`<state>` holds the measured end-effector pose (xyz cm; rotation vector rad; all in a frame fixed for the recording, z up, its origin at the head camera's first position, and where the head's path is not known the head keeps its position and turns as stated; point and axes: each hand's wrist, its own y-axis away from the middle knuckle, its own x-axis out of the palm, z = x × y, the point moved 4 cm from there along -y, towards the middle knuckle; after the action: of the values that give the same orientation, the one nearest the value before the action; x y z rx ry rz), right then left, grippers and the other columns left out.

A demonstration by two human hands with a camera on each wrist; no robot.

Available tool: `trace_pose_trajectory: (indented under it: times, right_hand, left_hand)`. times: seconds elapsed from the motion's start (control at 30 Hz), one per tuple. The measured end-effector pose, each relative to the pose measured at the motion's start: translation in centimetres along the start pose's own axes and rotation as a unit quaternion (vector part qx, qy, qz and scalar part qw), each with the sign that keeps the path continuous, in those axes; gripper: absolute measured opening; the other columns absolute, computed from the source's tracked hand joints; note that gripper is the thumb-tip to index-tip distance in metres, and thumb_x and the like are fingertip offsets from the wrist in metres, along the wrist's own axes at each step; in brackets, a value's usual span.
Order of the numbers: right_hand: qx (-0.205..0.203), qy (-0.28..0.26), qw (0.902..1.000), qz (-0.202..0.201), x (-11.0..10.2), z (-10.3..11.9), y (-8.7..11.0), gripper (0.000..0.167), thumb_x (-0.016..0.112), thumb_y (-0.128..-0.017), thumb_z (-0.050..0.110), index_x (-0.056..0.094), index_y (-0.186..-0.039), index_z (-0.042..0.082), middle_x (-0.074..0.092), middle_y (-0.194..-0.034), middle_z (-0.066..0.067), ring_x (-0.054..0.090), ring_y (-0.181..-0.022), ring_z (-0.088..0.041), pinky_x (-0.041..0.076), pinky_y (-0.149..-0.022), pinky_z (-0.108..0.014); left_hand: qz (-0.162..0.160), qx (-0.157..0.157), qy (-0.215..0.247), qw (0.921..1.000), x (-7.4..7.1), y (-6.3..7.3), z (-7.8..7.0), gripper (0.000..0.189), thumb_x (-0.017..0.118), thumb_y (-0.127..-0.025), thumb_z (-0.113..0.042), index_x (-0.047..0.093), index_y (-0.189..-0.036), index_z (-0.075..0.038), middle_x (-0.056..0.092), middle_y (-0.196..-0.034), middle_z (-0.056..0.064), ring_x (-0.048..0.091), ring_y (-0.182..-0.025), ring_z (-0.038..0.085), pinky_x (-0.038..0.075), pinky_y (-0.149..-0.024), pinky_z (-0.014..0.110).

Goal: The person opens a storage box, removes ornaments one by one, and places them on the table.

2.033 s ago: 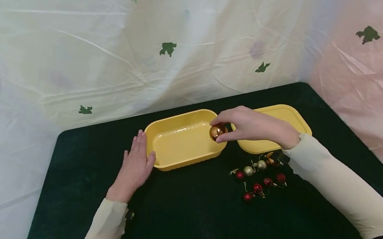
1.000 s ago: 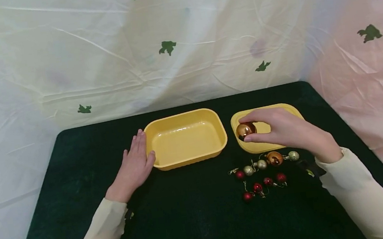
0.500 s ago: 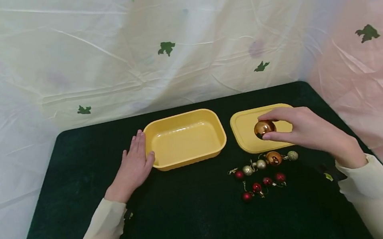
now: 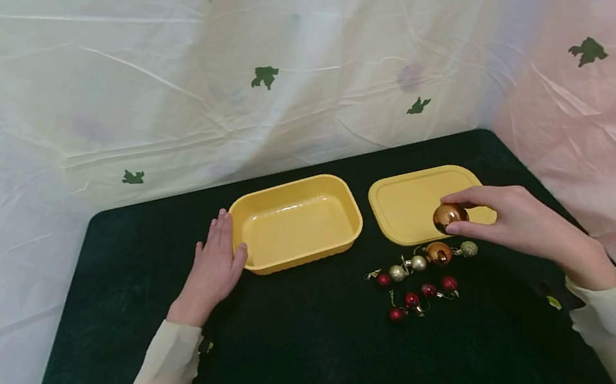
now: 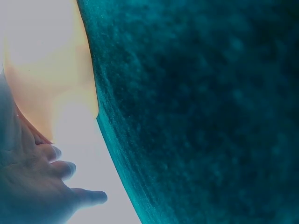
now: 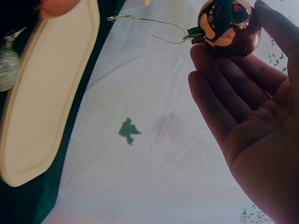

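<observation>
My right hand (image 4: 512,214) pinches a shiny copper Christmas bauble (image 4: 450,217) between thumb and fingers, over the near right part of the yellow lid (image 4: 408,201). In the right wrist view the bauble (image 6: 231,28) trails a gold hanging loop. My left hand (image 4: 209,266) rests with straight fingers against the left end of the yellow container (image 4: 301,228), whose inside holds nothing. Below the lid lie several small ornaments: another copper bauble (image 4: 439,253), a glittery gold bauble (image 4: 397,273) and a red bauble (image 4: 397,314) among them. The left wrist view is washed out around the hand (image 5: 42,182).
A dark green cloth (image 4: 307,361) covers the table. White patterned fabric (image 4: 290,58) hangs behind and along the sides. The container and lid stand side by side with a narrow gap between them.
My right hand has carried the copper bauble from the container's right end, across the lid, toward the right and nearer to me. The left hand has stayed at the container.
</observation>
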<state>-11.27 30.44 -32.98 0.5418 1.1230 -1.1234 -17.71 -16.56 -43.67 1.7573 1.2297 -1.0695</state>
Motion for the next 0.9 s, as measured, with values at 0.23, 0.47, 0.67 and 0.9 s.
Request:
trace_pose_trajectory:
  times: [0.23, 0.47, 0.67, 0.9]
  right_hand:
    - [0.008, 0.004, 0.9999, 0.007, 1.0, -1.2, 1.5, 0.041, 0.08, -0.093, 0.03, 0.071, -0.13, 0.014, 0.075, -0.116, 0.001, 0.068, -0.099, -0.015, 0.059, -0.08, -0.034]
    - [0.046, -0.004, 0.9986, 0.025, 1.9, -2.4, 3.0, 0.042, 0.078, -0.095, 0.033, 0.071, -0.131, 0.012, 0.074, -0.12, -0.006, 0.069, -0.103, -0.022, 0.058, -0.082, -0.047]
    - [0.073, -0.017, 0.9962, 0.043, 2.6, -3.6, 4.4, 0.045, 0.078, -0.094, 0.035, 0.07, -0.132, 0.011, 0.074, -0.12, -0.009, 0.069, -0.104, -0.028, 0.058, -0.084, -0.051]
    - [0.081, -0.031, 0.9944, 0.059, 3.4, -4.4, 5.4, 0.044, 0.079, -0.094, 0.035, 0.07, -0.13, 0.01, 0.073, -0.122, -0.01, 0.068, -0.112, -0.036, 0.055, -0.088, -0.062]
  left_hand:
    - [0.002, 0.0, 0.003, 1.0, 0.0, 0.1, 0.1, 0.075, 0.033, -0.111, -0.04, -0.006, -0.166, -0.008, -0.012, -0.174, 0.006, -0.001, -0.159, 0.035, 0.011, -0.12, 0.072]
    - [0.002, 0.003, 0.005, 1.0, 0.0, 0.0, 0.1, 0.075, 0.034, -0.111, -0.039, -0.007, -0.166, -0.008, -0.012, -0.174, 0.006, -0.001, -0.159, 0.035, 0.011, -0.12, 0.072]
    - [0.004, 0.005, 0.004, 1.0, 0.1, 0.0, 0.1, 0.075, 0.033, -0.111, -0.04, -0.007, -0.166, -0.008, -0.013, -0.173, 0.006, -0.001, -0.159, 0.035, 0.011, -0.12, 0.072]
    - [0.003, 0.004, 0.003, 1.0, 0.1, 0.0, 0.2, 0.075, 0.033, -0.111, -0.04, -0.008, -0.166, -0.008, -0.013, -0.173, 0.005, -0.001, -0.159, 0.035, 0.012, -0.12, 0.072]
